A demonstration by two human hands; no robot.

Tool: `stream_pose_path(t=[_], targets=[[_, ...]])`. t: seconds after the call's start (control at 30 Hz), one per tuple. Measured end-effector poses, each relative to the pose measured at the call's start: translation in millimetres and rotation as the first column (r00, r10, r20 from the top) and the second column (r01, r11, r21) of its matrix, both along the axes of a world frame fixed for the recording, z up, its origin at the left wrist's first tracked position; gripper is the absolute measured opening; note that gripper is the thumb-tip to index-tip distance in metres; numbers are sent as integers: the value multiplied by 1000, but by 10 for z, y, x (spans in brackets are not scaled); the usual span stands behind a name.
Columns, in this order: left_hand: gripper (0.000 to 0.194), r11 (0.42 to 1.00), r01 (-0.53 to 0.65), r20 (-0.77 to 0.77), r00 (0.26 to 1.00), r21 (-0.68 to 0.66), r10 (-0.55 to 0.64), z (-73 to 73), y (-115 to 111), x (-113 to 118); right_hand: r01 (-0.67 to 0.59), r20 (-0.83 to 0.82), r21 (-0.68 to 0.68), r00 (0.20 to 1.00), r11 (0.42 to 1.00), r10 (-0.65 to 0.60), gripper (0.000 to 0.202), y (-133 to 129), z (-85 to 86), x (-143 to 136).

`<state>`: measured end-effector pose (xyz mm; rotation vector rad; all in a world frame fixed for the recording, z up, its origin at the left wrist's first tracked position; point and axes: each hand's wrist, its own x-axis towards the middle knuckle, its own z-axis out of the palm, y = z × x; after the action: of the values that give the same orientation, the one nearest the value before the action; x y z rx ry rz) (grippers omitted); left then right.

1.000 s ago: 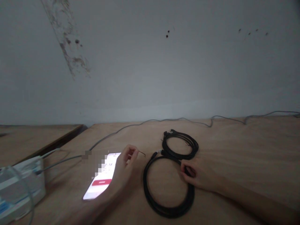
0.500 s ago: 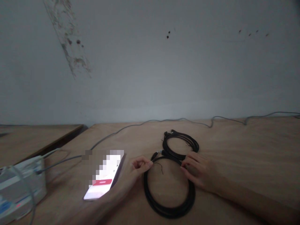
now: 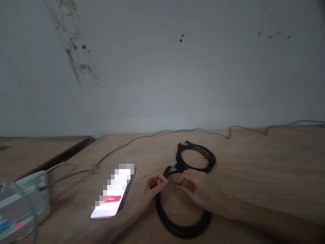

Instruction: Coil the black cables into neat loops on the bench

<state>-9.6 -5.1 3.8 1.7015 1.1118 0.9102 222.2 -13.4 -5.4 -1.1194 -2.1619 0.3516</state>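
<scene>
A coiled black cable (image 3: 183, 231) lies on the wooden table in front of me, its plug ends (image 3: 170, 168) at the top of the loop. My left hand (image 3: 155, 185) is closed in a pinch at the coil's upper left. From its fingertips a thin dark twist tie (image 3: 173, 182) runs across the loop's inside to my right hand (image 3: 194, 188). The right thumb and index finger pinch the tie's other end, and the hand covers the coil's upper right part. Just behind, a second coiled black cable (image 3: 212, 156) rests by itself.
Left of my hand lies a phone (image 3: 103, 212) with a lit screen. A white power strip (image 3: 25, 203) with cords sits at the lower left. A thin grey cable (image 3: 142, 136) runs along the table's back near the wall (image 3: 162, 84). A gap separates another tabletop (image 3: 33, 149) at left.
My right hand has moved left from the coil's right side to over the loop's top and now pinches the tie. The left hand has shifted only slightly, still pinching.
</scene>
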Motion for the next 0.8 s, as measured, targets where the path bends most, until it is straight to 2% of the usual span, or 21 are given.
stream_pose_path(t=[0.17, 0.3, 0.43, 0.6, 0.73, 0.8], targets=[[33, 996, 43, -126, 991, 79, -32, -35, -11, -34, -70, 59, 48, 996, 996, 67, 19, 30, -73, 41], [33, 996, 50, -127, 991, 69, -41, -64, -5, -40, -118, 170, 141, 981, 983, 94, 26, 40, -60, 21], [32, 998, 24, -146, 989, 61, -15, -6, -31, -8, -133, 249, 205, 965, 970, 80, 30, 67, -69, 70], [30, 986, 12, -225, 974, 166, 26, -2, -79, 30, -96, 183, 217, 981, 972, 56, 25, 139, -89, 417], [21, 971, 13, -308, 949, 238, 62, -72, -94, 46, 1, 85, 186, 996, 983, -17, 23, 128, 18, 800], [14, 958, 21, -370, 925, 285, 89, -65, -109, 57, 49, 105, 129, 993, 990, -62, 26, 87, 85, 965]])
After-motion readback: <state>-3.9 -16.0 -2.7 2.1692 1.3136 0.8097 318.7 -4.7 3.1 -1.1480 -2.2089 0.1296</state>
